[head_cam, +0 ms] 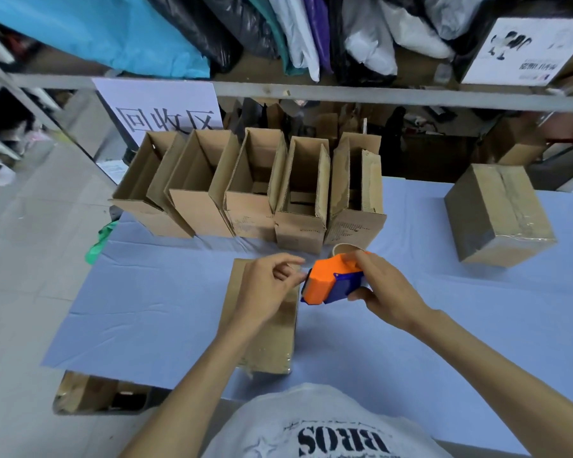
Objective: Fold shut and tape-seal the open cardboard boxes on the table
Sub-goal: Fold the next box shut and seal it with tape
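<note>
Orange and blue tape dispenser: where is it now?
Head view, near centre: the right hand grips the orange and blue tape dispenser beside the far right corner of the closed brown cardboard box, with the left hand at its front edge.
</note>
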{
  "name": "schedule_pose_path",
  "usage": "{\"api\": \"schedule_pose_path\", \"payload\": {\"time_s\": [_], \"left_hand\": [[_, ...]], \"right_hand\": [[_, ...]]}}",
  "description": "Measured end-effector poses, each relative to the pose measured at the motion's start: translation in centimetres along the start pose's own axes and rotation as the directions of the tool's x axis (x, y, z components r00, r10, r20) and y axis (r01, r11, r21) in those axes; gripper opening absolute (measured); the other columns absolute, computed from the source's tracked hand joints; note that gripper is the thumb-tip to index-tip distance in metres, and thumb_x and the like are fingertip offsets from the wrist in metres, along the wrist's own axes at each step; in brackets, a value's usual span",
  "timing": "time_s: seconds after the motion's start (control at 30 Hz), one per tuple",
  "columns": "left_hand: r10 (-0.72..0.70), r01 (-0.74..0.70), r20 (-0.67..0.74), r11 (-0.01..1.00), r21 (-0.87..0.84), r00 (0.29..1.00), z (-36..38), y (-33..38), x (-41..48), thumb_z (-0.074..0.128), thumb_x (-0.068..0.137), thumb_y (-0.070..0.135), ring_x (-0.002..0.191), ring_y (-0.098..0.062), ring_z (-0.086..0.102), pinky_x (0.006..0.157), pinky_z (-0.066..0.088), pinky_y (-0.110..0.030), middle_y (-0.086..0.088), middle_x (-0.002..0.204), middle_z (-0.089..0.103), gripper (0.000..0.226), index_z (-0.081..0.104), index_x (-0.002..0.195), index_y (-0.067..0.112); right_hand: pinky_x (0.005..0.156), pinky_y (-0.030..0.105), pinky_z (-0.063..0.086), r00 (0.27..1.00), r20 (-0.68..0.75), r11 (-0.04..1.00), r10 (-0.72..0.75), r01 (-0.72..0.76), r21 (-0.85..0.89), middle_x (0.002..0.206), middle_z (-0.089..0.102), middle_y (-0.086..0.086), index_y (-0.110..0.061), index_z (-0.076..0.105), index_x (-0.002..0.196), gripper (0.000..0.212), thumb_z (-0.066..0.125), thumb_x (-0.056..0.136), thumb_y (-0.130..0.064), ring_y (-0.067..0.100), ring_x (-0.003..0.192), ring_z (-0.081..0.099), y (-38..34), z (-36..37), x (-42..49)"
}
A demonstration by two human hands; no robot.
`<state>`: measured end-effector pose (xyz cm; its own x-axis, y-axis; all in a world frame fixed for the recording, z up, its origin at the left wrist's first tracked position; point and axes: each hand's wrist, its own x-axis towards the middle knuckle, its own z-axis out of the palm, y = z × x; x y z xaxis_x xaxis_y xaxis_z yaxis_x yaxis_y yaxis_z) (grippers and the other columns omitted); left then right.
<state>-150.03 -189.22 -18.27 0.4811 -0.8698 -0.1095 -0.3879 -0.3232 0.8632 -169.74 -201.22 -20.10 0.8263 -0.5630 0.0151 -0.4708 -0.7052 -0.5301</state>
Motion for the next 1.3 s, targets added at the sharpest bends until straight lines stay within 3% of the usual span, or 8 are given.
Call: {"api": "schedule_pose_path", "payload": {"time_s": [0.1,0.2,0.3,0.5,0.7,0.93,1.07,1.3], "left_hand": [[-0.023,0.023,-0.009,1.0,-0.011,1.0,0.0,0.0,0.4,0.076,0.082,0.016,0.071,-0.002,0.064,0.065,0.049,-0.014,0.01,0.075,0.07,0.006,0.074,0.087,0.019],[-0.072,0.073,0.017,0.996,-0.06,0.997,-0.1,0.6,0.9,0.07,0.087,0.014,0.068,-0.003,0.062,0.064,0.047,-0.014,0.007,0.073,0.069,0.014,0.07,0.075,0.02],[-0.13,0.138,0.083,0.986,-0.093,0.988,-0.2,1.0,1.5,0.065,0.091,0.014,0.066,-0.004,0.064,0.063,0.048,-0.013,0.004,0.071,0.068,0.017,0.067,0.075,0.018],[-0.258,0.274,0.128,0.953,-0.131,0.958,-0.3,2.0,3.1,0.065,0.091,0.013,0.053,0.005,0.059,0.054,0.047,-0.007,0.005,0.07,0.063,0.006,0.068,0.089,0.008],[-0.332,0.331,-0.007,0.937,0.113,0.943,0.2,1.8,4.5,0.059,0.091,0.01,0.064,-0.003,0.054,0.044,0.037,-0.005,0.008,0.071,0.061,0.015,0.069,0.082,0.016],[-0.394,0.397,-0.054,0.913,0.089,0.918,-2.1,-0.7,4.9,0.064,0.085,0.006,0.056,-0.004,0.06,0.062,0.047,-0.018,0.003,0.063,0.066,0.027,0.065,0.061,0.018],[-0.368,0.366,-0.003,0.924,0.107,0.93,-0.7,-1.0,4.9,0.067,0.086,0.014,0.065,-0.008,0.064,0.067,0.048,-0.02,0.006,0.061,0.067,0.025,0.065,0.062,0.021],[-0.34,0.329,0.025,0.925,0.19,0.94,-0.6,-1.9,5.7,0.076,0.079,0.029,0.077,-0.013,0.068,0.081,0.057,-0.036,0.014,0.063,0.068,0.02,0.066,0.063,0.025]], "right_hand": [[0.083,0.027,0.042,1.0,0.004,0.999,-0.031,0.031,0.034,0.121,0.057,0.003,-0.014,0.045,0.132,0.061,0.073,0.079,-0.004,0.018,0.101,0.052,0.2,-0.3,0.0],[0.086,0.025,0.042,0.998,0.039,0.997,-0.058,0.056,0.052,0.125,0.05,-0.003,-0.021,0.039,0.134,0.064,0.07,0.082,-0.039,0.01,0.104,0.045,0.1,-0.3,-0.1],[0.075,0.016,0.043,1.0,-0.003,1.0,0.0,0.0,0.002,0.119,0.052,-0.005,-0.021,0.044,0.127,0.078,0.064,0.07,-0.071,0.009,0.097,0.048,-0.3,-0.3,0.4],[0.058,0.017,0.043,0.993,-0.104,0.991,-0.06,0.047,-0.124,0.098,0.064,-0.003,-0.017,0.053,0.11,0.081,0.046,0.068,-0.086,0.012,0.072,0.057,-0.6,-1.8,2.4],[0.055,0.012,0.032,0.999,-0.027,0.986,-0.047,0.042,-0.158,0.089,0.066,-0.005,-0.019,0.054,0.107,0.074,0.048,0.069,-0.082,0.01,0.062,0.047,-0.8,-2.1,4.2],[0.059,0.009,0.031,0.999,0.012,0.988,0.043,-0.04,-0.151,0.095,0.068,-0.006,-0.025,0.057,0.119,0.075,0.052,0.067,-0.078,0.01,0.069,0.051,1.8,-2.9,2.4],[0.069,0.028,0.053,0.992,0.045,0.974,0.117,-0.106,-0.203,0.102,0.07,-0.003,-0.024,0.056,0.122,0.082,0.046,0.065,-0.082,0.019,0.08,0.064,3.1,-3.1,2.3],[0.066,0.017,0.037,0.991,0.066,0.967,0.116,-0.097,-0.236,0.107,0.068,-0.005,-0.024,0.053,0.124,0.078,0.052,0.071,-0.08,0.011,0.077,0.054,3.3,-2.4,2.8]]}}
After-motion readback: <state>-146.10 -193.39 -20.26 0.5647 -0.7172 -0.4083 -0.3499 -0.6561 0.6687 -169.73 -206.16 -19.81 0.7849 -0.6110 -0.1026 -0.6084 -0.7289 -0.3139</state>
